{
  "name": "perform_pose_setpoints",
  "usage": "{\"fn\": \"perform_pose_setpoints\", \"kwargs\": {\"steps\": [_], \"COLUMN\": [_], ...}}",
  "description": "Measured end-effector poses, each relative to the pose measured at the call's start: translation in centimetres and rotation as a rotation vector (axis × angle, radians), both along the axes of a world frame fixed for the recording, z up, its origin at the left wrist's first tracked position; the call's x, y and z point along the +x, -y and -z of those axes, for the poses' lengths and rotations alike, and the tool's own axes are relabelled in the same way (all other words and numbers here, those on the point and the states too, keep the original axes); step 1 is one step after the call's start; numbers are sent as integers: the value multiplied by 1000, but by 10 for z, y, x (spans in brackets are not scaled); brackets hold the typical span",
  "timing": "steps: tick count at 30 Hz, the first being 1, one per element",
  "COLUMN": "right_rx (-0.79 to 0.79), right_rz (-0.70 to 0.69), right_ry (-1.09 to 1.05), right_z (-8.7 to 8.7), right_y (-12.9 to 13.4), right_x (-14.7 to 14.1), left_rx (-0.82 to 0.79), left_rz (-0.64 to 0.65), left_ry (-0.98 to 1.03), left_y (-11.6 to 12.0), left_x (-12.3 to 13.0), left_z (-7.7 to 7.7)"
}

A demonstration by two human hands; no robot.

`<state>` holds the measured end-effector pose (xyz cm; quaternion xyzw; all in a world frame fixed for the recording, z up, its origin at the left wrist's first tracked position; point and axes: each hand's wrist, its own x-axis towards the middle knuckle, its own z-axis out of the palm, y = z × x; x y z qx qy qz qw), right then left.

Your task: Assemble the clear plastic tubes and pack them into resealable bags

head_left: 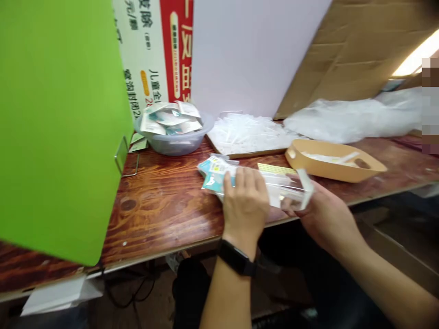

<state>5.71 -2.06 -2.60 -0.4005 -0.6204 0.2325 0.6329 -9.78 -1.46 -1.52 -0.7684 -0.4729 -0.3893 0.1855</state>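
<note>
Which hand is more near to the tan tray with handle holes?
Right hand. It is just in front of the tan tray, on the near side. The left hand lies farther left of the tray, resting on the clear plastic bag.

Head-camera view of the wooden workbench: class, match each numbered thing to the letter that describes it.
1. Translucent grey plastic bowl
2. Tan plastic tray with cut-out handles
3. Left hand with black wristwatch
4. Pile of thin white plastic pieces

A. Pressing on a clear plastic packet
B. Holding white-and-teal sachets
C. Lying on a flat board
D. Holding a white item

Pairs: 1-B, 2-D, 3-A, 4-C.
</note>
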Motion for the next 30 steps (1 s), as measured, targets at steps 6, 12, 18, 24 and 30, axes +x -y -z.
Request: {"fn": "perform_pose_setpoints", "kwargs": {"steps": [6,12,18,24,30], "right_rx": [-1,368,315,337,405], "right_rz": [84,91,78,-3,-150], "right_ry": [-127,321,498,539,642], "right_z": [-3,-3,2,-2,-15], "right_y": [9,15,7,4,-2], "right_x": [-7,12,31,50,59], "left_rx": [-70,-77,107,132,177], "left_rz": [-44,-69,7,15,-63], "left_ry": [10,72,115,86,77], "left_y": [1,-8,-19,-18,-10], "left_x": [3,15,27,36,39], "left_z": [1,6,13,9,6]}}
